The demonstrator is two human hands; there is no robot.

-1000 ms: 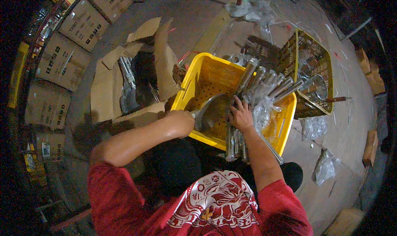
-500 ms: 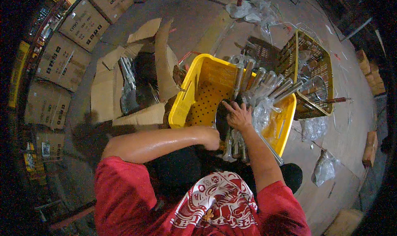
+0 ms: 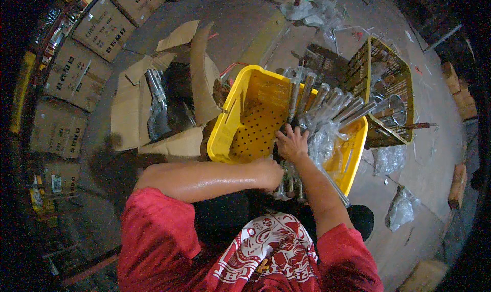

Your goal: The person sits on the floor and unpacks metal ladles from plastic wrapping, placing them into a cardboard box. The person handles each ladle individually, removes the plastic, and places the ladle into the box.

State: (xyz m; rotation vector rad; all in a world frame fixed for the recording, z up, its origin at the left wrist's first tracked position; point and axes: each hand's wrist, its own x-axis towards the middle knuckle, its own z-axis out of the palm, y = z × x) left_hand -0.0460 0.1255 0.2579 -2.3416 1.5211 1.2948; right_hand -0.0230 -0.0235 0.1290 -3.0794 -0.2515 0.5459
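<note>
Your two hands are together over the near side of a yellow basket [image 3: 255, 128], which sits tilted in front of your lap, its floor pierced with rows of small holes. Metal tubes [image 3: 321, 95] are the things being handled: they lie as a loose bundle in the right half of the basket, their far ends fanned out above its far rim and their near ends reaching past its near rim toward you. Your right hand [image 3: 293, 143] lies on the bundle from above, back of the hand up, fingers parted and bent over the tubes and a dark piece [image 3: 276, 152] whose shape is mostly hidden. Your left hand [image 3: 268, 173] is curled at the near rim, just beside the right one, with its forearm running sideways across your front; whether it pinches anything cannot be told, since its fingers face away from view. Clear plastic film [image 3: 322, 138] is crumpled over the tubes to the right of your right hand. To the left of the basket stands an open cardboard box [image 3: 128, 113], flaps out, with shiny metal parts [image 3: 157, 92] inside. Beyond the tubes, on the right, is a second basket [image 3: 367, 72] with slatted sides, dull yellow and tilted. A plastic bag [image 3: 400, 210] lies on the floor to your right; printed cartons [image 3: 64, 126] are lined up along the far left.
</note>
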